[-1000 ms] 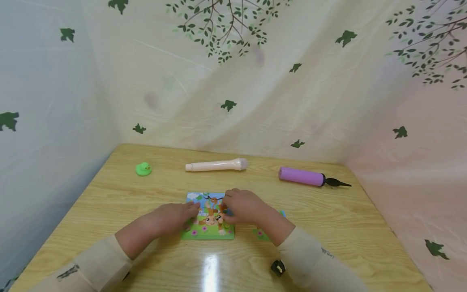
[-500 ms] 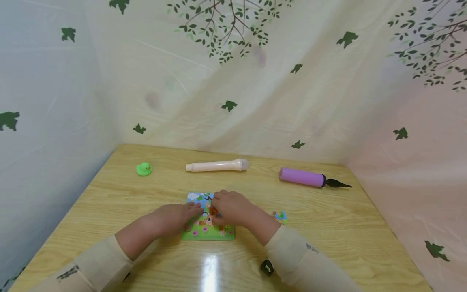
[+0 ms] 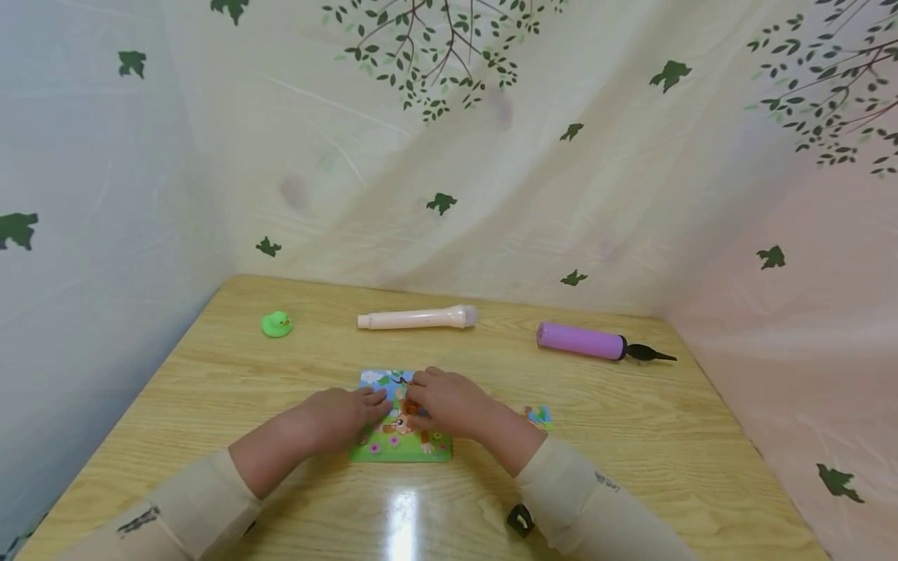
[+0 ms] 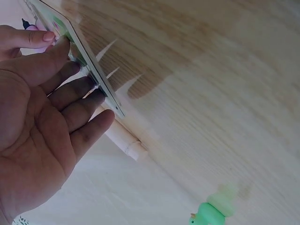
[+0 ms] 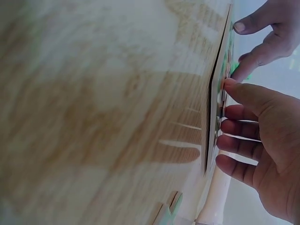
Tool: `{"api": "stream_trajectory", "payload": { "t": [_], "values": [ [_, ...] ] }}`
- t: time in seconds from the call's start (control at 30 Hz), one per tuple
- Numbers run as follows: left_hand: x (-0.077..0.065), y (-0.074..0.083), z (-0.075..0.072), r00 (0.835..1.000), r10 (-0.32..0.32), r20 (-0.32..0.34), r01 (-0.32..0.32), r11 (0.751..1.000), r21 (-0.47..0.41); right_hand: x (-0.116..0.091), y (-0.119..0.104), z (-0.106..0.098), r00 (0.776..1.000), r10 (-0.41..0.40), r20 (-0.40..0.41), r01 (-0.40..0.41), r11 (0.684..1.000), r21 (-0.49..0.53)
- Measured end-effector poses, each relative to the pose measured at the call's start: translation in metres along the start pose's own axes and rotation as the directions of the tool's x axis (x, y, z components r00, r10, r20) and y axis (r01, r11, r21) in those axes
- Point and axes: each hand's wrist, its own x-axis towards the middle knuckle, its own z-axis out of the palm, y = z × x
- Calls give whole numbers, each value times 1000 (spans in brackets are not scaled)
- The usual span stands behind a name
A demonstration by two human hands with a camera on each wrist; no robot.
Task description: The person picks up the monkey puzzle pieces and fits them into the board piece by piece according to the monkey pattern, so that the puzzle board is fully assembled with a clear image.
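Note:
A picture puzzle [image 3: 393, 448] of cartoon monkeys, with blue sky above and green grass below, lies on the wooden table. My left hand [image 3: 335, 422] rests on its left side, and in the left wrist view those fingers [image 4: 77, 91] are loosely extended against the face. From the right, my right hand [image 3: 452, 401] reaches over the upper right part and hides it. Its thumb and spread fingers [image 5: 241, 129] touch the puzzle's face in the right wrist view. A loose puzzle piece [image 3: 539, 416] lies beside the right forearm, partly covered by it.
Along the back of the table [image 3: 210, 374] stand a green toy duck [image 3: 277, 324], a pale toy microphone [image 3: 415, 318] and a purple hand pump [image 3: 581, 340] with a black nozzle. A small black object [image 3: 520, 520] shows beside the right sleeve. Leaf-printed cloth [image 3: 337, 179] surrounds the table.
My right hand has moved left from the puzzle's right edge to nearer its middle. Since half a second ago it has shifted only slightly. The left hand has stayed almost still.

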Motion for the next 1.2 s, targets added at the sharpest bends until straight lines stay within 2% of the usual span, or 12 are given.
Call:
{"api": "stream_trajectory", "payload": {
  "t": [0.3, 0.57, 0.67, 0.77, 0.83, 0.87, 0.97, 1.07, 1.13, 1.2],
  "values": [
    [-2, 3, 1, 1000, 8, 10, -9, 1000, 23, -4, 1, 2, 999, -18, -44, 18, 1000, 13],
    [-3, 3, 1, 1000, 3, 20, -3, 1000, -5, -4, 0, 1, 999, -27, -32, 28, 998, 57],
    [-4, 3, 1, 1000, -1, 27, 2, 1000, -10, -6, -3, 0, 999, -43, -19, 42, 999, -26],
    [-4, 3, 1, 999, -2, 33, 2, 1000, -19, -12, -8, -1, 998, -45, 36, 50, 988, -146],
    [-4, 2, 1, 999, -10, 36, 11, 1000, -26, -17, -10, -2, 997, -44, 71, 56, 981, -185],
    [-4, 2, 1, 999, -15, 36, 16, 999, -30, -19, -9, -1, 996, -45, 76, 57, 985, -163],
    [-3, 0, 2, 999, -24, 34, 26, 999, -48, -26, -2, 0, 999, -30, 28, 29, 999, 14],
    [-2, -1, 3, 999, -19, 29, 20, 998, -62, -37, 14, -3, 999, 13, -39, -5, 980, 197],
    [-1, -2, 3, 999, -16, 29, 18, 998, -68, -46, 24, -6, 997, 57, -46, -44, 970, 239],
    [-1, -2, 3, 999, -21, 32, 23, 997, -74, -56, 33, -11, 995, 102, -15, -95, 963, 252]
  ]
}}
